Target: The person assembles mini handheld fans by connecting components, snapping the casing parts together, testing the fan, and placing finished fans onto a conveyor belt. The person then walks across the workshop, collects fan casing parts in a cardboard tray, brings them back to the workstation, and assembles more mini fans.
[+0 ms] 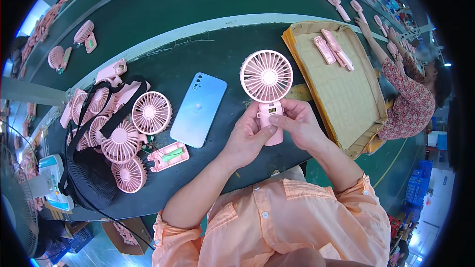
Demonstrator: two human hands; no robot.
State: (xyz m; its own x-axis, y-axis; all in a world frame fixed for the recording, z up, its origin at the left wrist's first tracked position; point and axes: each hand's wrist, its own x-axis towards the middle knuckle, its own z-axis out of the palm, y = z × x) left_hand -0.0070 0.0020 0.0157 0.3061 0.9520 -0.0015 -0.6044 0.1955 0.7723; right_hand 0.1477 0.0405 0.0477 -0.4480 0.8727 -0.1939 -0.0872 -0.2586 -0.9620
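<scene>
A pink handheld fan (268, 76) is held upright in front of me, its round grille facing up toward the camera. My left hand (250, 136) grips the handle from the left, thumb across its lower front. From the other side my right hand (299, 122) closes on the handle, its thumb beside a small dark display (272, 110). The handle's back is hidden by my fingers. Left of the fan, a blue phone (199, 110) lies on the dark table with its camera side up.
Several pink fans (120, 141) are piled at the left, with a black mesh cap (94, 175) and straps over them. An opened fan housing (169, 156) lies nearby. At right stands a shallow cardboard tray (346, 104) holding pink handle parts (336, 52). Beyond runs a green conveyor (198, 0); a co-worker (408, 99) reaches over it.
</scene>
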